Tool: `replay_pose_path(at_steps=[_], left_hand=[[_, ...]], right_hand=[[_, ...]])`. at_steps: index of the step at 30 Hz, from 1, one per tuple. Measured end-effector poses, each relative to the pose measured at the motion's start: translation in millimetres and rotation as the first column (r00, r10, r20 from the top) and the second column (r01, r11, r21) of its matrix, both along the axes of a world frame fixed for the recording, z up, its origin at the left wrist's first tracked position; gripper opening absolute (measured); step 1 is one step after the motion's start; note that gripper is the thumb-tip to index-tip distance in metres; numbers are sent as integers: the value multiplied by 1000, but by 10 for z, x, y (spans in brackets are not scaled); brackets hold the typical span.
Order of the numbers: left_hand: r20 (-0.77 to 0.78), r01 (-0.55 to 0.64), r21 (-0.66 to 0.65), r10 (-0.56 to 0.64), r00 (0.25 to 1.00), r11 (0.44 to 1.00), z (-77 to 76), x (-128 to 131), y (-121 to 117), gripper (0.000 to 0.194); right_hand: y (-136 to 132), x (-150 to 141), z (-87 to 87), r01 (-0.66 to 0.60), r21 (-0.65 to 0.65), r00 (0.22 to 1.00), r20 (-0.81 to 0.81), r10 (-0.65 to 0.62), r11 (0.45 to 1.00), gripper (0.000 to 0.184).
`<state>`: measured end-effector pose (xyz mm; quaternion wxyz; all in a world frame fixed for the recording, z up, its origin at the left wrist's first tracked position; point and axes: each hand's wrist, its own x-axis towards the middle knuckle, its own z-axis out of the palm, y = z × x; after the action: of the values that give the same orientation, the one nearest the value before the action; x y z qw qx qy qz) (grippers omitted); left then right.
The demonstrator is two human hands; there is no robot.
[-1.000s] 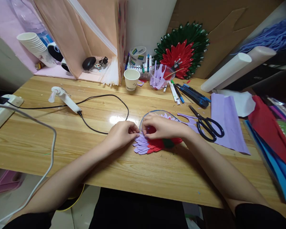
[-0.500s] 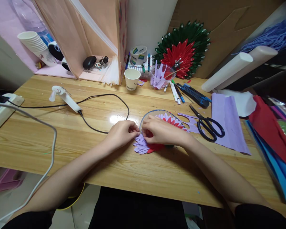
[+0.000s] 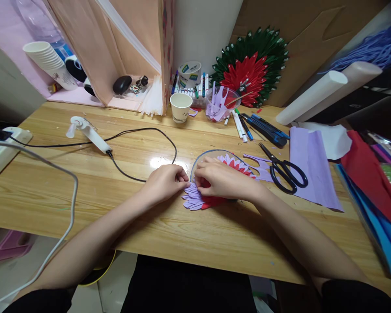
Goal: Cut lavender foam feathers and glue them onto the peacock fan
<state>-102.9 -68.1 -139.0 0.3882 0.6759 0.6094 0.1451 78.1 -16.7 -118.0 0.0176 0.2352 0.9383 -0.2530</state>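
Observation:
A round cardboard disc (image 3: 211,155) with a dark blue rim lies on the table, partly covered by red and lilac paper petals (image 3: 193,201). My left hand (image 3: 169,181) is at the disc's left edge, thumb and fingertips pinched on a lilac petal there. Over the disc's middle, my right hand (image 3: 217,177) has its fingers curled in a pinch against the lilac petals; what lies between those fingertips is hidden. Just right of the disc are cut lilac paper scraps (image 3: 263,168) and black-handled scissors (image 3: 285,171).
A white glue gun (image 3: 93,135) with a black cord rests at left. Behind the disc stand a paper cup (image 3: 180,108), a tub of lilac strips (image 3: 220,106), markers (image 3: 239,126) and a utility knife (image 3: 267,130). A green-red petal fan (image 3: 250,69) leans at the back. Lilac paper (image 3: 313,169) lies right.
Both hands stay almost in place at the disc. The left fingertips have shifted very slightly left; nothing else has visibly moved.

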Motion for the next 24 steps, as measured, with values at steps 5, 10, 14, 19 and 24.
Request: replay_pose_path(at_steps=[5, 10, 14, 19, 24], left_hand=[[-6, 3, -5, -3, 1000, 1000, -5, 0, 3, 16], [-41, 11, 25, -10, 999, 1000, -8, 3, 3, 16], [-12, 33, 35, -33, 999, 999, -32, -7, 14, 14], [42, 122, 106, -127, 991, 987, -27, -15, 25, 9], [-48, 240, 181, -235, 971, 954, 27, -7, 25, 13]], right_hand=[[-14, -17, -14, 7, -3, 1000, 16, -7, 1000, 8], [-9, -9, 5, 6, 27, 1000, 13, -6, 1000, 7], [-6, 11, 41, 14, 44, 1000, 14, -15, 999, 6], [-27, 4, 69, 40, 65, 999, 17, -41, 997, 8], [-24, 6, 55, 45, 76, 999, 11, -46, 996, 8]])
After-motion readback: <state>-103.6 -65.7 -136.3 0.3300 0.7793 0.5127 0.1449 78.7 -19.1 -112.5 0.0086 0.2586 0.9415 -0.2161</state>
